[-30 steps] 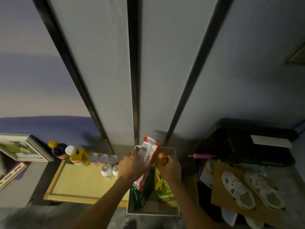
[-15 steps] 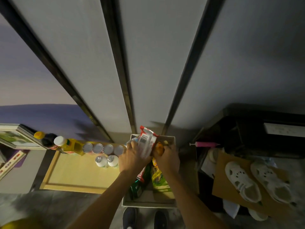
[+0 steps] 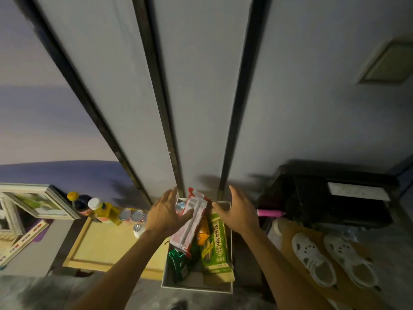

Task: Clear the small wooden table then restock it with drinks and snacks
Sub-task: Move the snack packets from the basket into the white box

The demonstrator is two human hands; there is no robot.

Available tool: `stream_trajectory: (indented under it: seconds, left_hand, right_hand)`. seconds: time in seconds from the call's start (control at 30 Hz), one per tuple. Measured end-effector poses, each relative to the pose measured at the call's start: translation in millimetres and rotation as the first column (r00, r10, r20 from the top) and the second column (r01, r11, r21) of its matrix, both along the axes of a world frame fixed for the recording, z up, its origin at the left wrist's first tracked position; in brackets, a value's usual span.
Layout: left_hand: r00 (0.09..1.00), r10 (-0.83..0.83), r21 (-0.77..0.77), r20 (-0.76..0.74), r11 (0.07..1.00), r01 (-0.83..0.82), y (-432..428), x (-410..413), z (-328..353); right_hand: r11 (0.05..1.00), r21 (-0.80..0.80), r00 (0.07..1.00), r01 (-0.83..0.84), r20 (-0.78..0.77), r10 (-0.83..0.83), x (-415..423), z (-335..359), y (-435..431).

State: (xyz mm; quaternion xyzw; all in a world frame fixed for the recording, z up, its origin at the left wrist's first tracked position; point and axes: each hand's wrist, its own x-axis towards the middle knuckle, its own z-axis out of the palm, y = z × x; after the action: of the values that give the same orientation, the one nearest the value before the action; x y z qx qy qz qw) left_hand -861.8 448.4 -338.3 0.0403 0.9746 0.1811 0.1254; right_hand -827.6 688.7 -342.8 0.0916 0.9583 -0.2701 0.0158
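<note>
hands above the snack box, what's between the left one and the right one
Head view: the red and white snack packet sticks up out of the white box between the left hand and the right hand, both spread open.

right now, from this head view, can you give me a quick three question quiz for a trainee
1. Fill in: the yellow juice bottle on the wooden table has a ___ cap.
2. True or false: the left hand and right hand are both open, fingers spread.
3. Where is the red-and-white snack packet? A on the wooden table; B in the white box; C on top of the yellow juice bottle.
Key: 1 white; 2 true; 3 B.
</note>
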Motion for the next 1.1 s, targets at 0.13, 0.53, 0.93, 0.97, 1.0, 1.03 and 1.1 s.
stream_trajectory:
  seconds: [0.13, 0.53, 0.93, 0.97, 1.0, 1.03, 1.1]
  left_hand:
    - [0.996, -0.024, 0.023, -0.089, 0.999, 0.026, -8, -1, 46]
    - [0.934, -0.022, -0.008, -0.357, 1.000, 0.020, -74, 14, 155]
    - [0.864, -0.174, -0.038, -0.473, 0.983, 0.177, -185, 64, 185]
    - [0.862, -0.189, -0.033, -0.471, 0.980, 0.197, -190, 69, 186]
    - [0.861, -0.202, -0.026, -0.467, 0.976, 0.215, -195, 75, 186]
    - [0.860, -0.215, -0.019, -0.462, 0.972, 0.233, -197, 82, 187]
    - [0.859, -0.248, -0.011, -0.449, 0.962, 0.272, -196, 95, 189]
  right_hand:
    - [0.997, 0.068, 0.998, -0.046, -0.033, 0.048, -2, 41, 8]
    - [0.977, 0.211, 0.998, 0.017, -0.058, -0.005, 26, 164, -39]
    - [0.876, 0.213, 0.897, 0.433, -0.197, -0.395, 154, 215, -145]
    - [0.867, 0.210, 0.888, 0.452, -0.194, -0.416, 168, 217, -152]
    - [0.856, 0.209, 0.878, 0.473, -0.194, -0.438, 183, 219, -158]
    - [0.847, 0.207, 0.869, 0.490, -0.196, -0.455, 198, 220, -164]
    - [0.825, 0.216, 0.851, 0.523, -0.185, -0.491, 228, 223, -171]
